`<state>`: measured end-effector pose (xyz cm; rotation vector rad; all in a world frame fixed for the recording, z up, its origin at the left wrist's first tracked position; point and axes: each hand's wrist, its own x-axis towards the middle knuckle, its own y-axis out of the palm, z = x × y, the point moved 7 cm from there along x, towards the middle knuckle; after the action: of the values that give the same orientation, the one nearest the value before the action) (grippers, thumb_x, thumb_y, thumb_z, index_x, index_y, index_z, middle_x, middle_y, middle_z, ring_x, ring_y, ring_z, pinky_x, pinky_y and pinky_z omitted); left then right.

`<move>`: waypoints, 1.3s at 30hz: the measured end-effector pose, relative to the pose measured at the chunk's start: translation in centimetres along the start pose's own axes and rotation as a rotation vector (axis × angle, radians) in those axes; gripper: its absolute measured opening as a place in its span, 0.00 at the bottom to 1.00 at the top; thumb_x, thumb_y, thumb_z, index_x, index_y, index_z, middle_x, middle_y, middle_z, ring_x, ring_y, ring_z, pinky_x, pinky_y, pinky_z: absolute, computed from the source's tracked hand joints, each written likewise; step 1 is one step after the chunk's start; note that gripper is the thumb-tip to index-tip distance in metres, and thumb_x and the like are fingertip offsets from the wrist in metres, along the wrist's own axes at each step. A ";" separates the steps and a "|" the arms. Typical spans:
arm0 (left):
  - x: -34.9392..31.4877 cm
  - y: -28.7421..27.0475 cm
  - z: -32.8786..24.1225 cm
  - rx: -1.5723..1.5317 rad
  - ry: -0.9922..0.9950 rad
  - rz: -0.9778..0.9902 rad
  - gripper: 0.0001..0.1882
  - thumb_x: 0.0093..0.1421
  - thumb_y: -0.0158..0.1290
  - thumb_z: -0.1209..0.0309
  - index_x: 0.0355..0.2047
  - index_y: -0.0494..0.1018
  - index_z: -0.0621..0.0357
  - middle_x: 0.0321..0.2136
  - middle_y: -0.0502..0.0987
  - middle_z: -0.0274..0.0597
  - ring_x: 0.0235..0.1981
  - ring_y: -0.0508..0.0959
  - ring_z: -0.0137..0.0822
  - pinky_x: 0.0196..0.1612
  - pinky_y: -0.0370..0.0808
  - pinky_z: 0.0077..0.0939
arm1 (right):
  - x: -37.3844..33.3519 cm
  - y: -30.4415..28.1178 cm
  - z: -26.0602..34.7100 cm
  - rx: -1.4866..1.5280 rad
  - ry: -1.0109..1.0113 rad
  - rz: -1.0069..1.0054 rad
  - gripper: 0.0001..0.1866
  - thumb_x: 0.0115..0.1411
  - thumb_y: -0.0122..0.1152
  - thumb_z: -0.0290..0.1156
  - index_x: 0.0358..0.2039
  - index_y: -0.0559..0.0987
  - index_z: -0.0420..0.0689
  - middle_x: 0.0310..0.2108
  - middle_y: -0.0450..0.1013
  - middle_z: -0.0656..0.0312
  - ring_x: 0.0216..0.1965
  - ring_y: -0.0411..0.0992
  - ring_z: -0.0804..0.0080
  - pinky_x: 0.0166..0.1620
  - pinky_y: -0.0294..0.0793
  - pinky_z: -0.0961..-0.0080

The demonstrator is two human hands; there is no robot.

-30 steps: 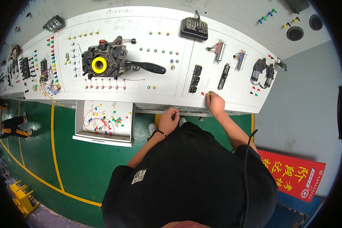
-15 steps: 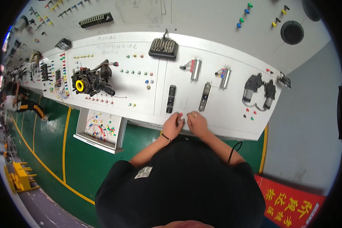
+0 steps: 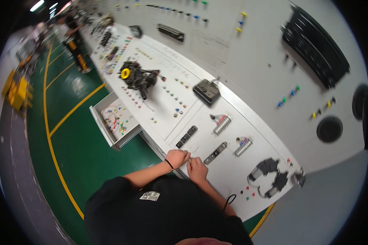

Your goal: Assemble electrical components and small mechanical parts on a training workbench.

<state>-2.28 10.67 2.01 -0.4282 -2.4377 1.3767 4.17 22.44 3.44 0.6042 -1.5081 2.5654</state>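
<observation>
Black switch strip (image 3: 187, 136), narrow, segmented, on white bench (image 3: 229, 173) near hands (image 3: 177, 158).

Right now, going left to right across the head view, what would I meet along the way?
Yellow frame, open drawer, left hand, right hand, black motor-like units, round black speaker.

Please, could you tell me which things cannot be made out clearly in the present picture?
- Head view: whatever may be between the fingertips of the left hand and right hand; the fingers hide it.
- Head view: the far side of the upper round speaker; the dark fisheye rim cuts it off.
- Head view: the exact shapes of the small coloured pieces in the open drawer; too small.
</observation>
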 end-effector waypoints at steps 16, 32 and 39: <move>-1.2 -1.3 -0.5 -0.078 -0.150 -0.017 0.16 0.65 0.50 0.55 0.32 0.72 0.56 0.26 0.80 0.50 0.29 0.80 0.54 0.31 0.76 0.47 | -0.4 0.6 -1.2 0.138 0.017 -0.074 0.08 0.59 0.63 0.31 0.40 0.78 0.49 0.31 0.73 0.61 0.29 0.75 0.58 0.29 0.73 0.61; -0.3 -1.5 0.1 -0.221 0.114 0.046 0.14 0.64 0.52 0.57 0.36 0.69 0.55 0.25 0.77 0.49 0.30 0.79 0.54 0.31 0.75 0.49 | -1.4 1.6 -1.6 0.140 0.240 0.127 0.14 0.61 0.62 0.34 0.46 0.76 0.46 0.26 0.77 0.58 0.28 0.77 0.53 0.30 0.74 0.58; 1.3 -0.6 0.8 -0.097 0.123 0.123 0.16 0.63 0.50 0.58 0.24 0.73 0.56 0.18 0.77 0.52 0.23 0.79 0.55 0.28 0.76 0.50 | -0.7 1.5 -0.7 0.261 0.210 -0.041 0.10 0.62 0.60 0.28 0.43 0.79 0.41 0.21 0.74 0.55 0.20 0.72 0.62 0.26 0.69 0.67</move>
<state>-3.85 10.25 2.26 -0.6757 -2.4189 1.2431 4.17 22.34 1.69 0.3693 -1.0962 2.7150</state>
